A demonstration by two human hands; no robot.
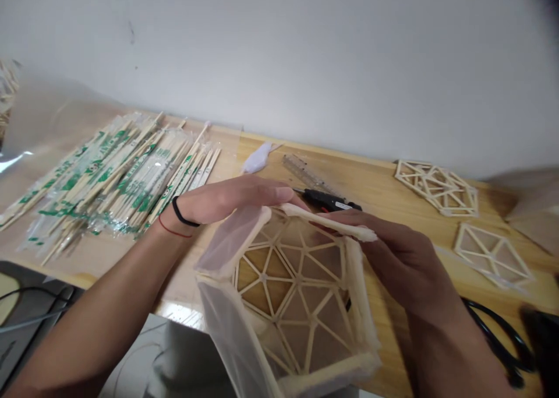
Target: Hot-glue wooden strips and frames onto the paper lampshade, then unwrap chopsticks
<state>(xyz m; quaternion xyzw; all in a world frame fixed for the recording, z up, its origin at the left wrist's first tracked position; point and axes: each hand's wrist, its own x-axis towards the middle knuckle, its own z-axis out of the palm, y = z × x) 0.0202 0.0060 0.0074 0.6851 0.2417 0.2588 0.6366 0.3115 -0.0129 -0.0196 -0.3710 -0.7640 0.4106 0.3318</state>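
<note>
Between my hands is a bowl-shaped lattice of thin wooden sticks, with triangles meeting at hubs. Translucent whitish sheeting covers its panels, and the side panels stand up around the rim. My left hand reaches over the far-left part of the rim, its fingers bent around the far edge and partly hidden behind it. My right hand is wrapped around the far-right edge, with its fingertips hidden behind the raised panel. The lattice is tilted towards me, over the table's near edge.
Wrapped disposable chopsticks are heaped at left on a clear sheet. Behind my hands lie a white cloth-like piece, a clear ruler and a black-handled tool. Stick frames and a black cable are at right.
</note>
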